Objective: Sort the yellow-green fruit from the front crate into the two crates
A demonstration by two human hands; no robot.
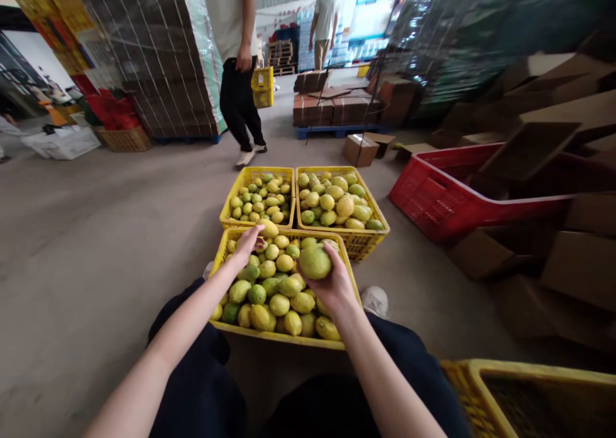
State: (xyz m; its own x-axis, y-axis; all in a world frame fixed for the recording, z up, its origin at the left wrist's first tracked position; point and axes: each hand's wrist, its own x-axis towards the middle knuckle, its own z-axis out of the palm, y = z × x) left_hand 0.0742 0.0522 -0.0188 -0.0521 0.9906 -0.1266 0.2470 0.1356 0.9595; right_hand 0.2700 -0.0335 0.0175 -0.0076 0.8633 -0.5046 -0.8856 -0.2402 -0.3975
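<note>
Three yellow plastic crates of yellow and green lemons are in front of me. Over the far rim of the nearest crate [283,340], my left hand [248,245] grips a yellow lemon [268,227] at its fingertips. My right hand [338,283] is closed around a larger-looking greenish lemon [315,261], held up above the fruit on that crate's right side. Smaller lemons fill the far left crate [222,215]; the far right crate [380,231] contains bigger ones. Loose lemons [279,304] are heaped in the nearest crate, between my legs.
Another yellow crate [481,387] is at my lower right. A red crate [433,194] and a pile of cardboard boxes [577,271] lie on the right. One person [240,92] walks beyond the crates; another person [326,18] stands farther back. Flattened cartons [337,108] rest on a blue pallet.
</note>
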